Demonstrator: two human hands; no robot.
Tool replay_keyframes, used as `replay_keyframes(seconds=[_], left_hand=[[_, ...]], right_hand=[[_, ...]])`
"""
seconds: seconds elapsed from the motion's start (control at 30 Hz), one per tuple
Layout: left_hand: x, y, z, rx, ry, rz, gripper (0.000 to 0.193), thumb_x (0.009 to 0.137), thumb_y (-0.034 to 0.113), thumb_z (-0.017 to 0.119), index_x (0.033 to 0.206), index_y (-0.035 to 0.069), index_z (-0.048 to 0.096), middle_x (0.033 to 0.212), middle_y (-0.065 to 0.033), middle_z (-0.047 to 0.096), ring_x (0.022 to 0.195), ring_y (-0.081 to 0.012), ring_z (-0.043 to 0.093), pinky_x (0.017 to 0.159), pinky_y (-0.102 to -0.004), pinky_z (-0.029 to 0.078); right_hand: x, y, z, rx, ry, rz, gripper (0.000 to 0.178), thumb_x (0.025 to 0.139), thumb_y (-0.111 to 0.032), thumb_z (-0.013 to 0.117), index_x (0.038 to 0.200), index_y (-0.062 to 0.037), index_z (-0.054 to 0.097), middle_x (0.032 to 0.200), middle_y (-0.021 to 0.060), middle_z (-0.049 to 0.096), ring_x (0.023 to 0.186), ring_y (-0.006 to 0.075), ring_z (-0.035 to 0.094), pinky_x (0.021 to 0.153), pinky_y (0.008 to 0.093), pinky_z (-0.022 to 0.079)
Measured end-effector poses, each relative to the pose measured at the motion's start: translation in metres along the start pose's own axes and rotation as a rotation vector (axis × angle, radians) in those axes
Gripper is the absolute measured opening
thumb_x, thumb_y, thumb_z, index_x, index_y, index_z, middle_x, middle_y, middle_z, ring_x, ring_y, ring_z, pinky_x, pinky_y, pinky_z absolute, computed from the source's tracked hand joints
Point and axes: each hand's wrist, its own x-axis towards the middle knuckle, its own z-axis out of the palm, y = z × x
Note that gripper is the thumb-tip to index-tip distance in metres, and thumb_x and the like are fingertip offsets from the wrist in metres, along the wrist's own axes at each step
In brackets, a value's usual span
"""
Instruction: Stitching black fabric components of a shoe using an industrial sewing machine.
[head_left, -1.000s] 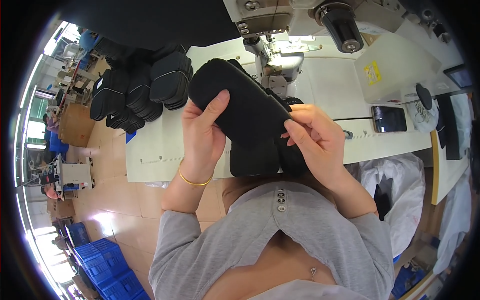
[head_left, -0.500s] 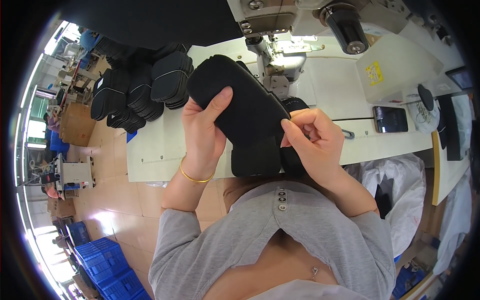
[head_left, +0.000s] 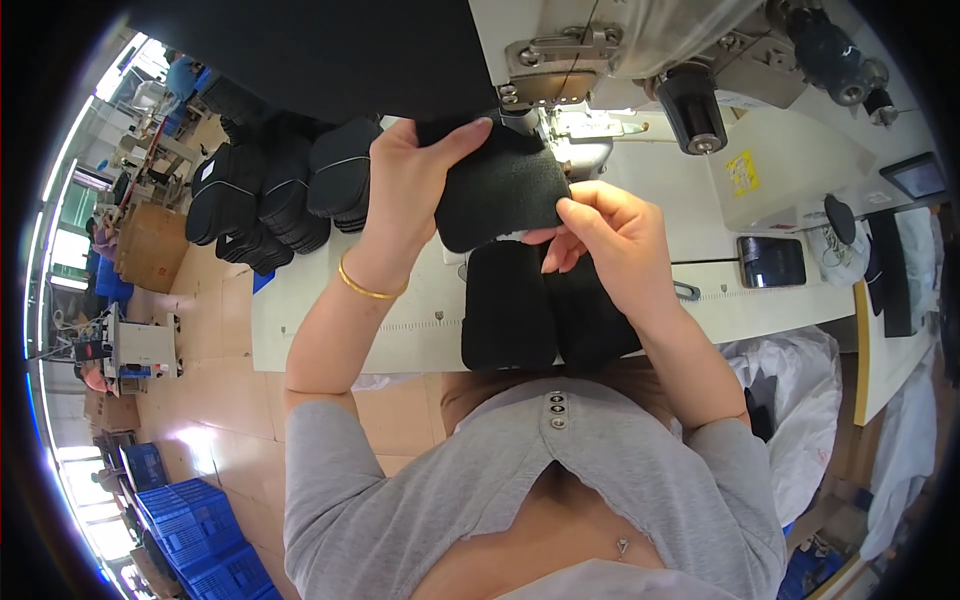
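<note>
Between my hands is a flat black fabric pad (head_left: 505, 195) with rounded corners, held up in front of the sewing machine (head_left: 565, 55). My left hand (head_left: 415, 175) grips its left side, thumb on top. At its lower right corner my right hand (head_left: 615, 235) pinches the edge between thumb and fingers. The pad's far end runs up close to the needle area, partly hidden by the black machine cover. Below it, two more black fabric pieces (head_left: 508, 310) lie side by side at the table's front edge.
Tied stacks of black pads (head_left: 285, 185) stand at the left of the white table (head_left: 400, 330). A phone (head_left: 772, 262) lies at the right, near the machine's pale housing (head_left: 790, 150). A white plastic bag (head_left: 800, 390) hangs below. Blue crates (head_left: 205, 525) sit on the floor.
Both hands and the pad have shifted; the pad has gone up toward the machine and now lies flatter, its lower edge toward me. The two black pieces below show more fully.
</note>
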Motion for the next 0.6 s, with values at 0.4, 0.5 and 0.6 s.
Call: replay_keyframes(seconds=[0.4,0.5,0.6], left_hand=[[0.026,0.009,0.004,0.144,-0.020,-0.017,0.019,0.077,-0.006,0.077,0.092,-0.002,0.065,0.086,-0.0052,0.066,0.077,-0.0157,0.065,0.070,-0.0290,0.055],[0.029,0.010,0.003,0.165,0.015,-0.104,0.019,0.077,-0.006,0.077,0.092,-0.002,0.065,0.086,-0.0051,0.067,0.076,-0.0154,0.065,0.069,-0.0292,0.055],[0.035,0.009,-0.001,0.170,0.004,-0.157,0.019,0.078,-0.006,0.077,0.092,-0.002,0.066,0.085,-0.0046,0.066,0.075,-0.0150,0.065,0.067,-0.0292,0.054]], right_hand=[[0.010,0.000,0.004,0.114,0.090,0.004,0.020,0.099,-0.013,0.053,0.096,0.0033,0.064,0.083,0.0166,0.073,0.060,0.0147,0.067,0.056,0.0244,0.054],[0.010,0.000,0.005,0.147,0.083,0.009,0.020,0.099,-0.013,0.053,0.095,0.0029,0.064,0.084,0.0166,0.073,0.060,0.0147,0.067,0.056,0.0245,0.054],[0.010,0.001,0.008,0.150,0.077,-0.004,0.020,0.099,-0.014,0.053,0.095,0.0027,0.064,0.084,0.0164,0.073,0.060,0.0146,0.067,0.056,0.0245,0.054]])
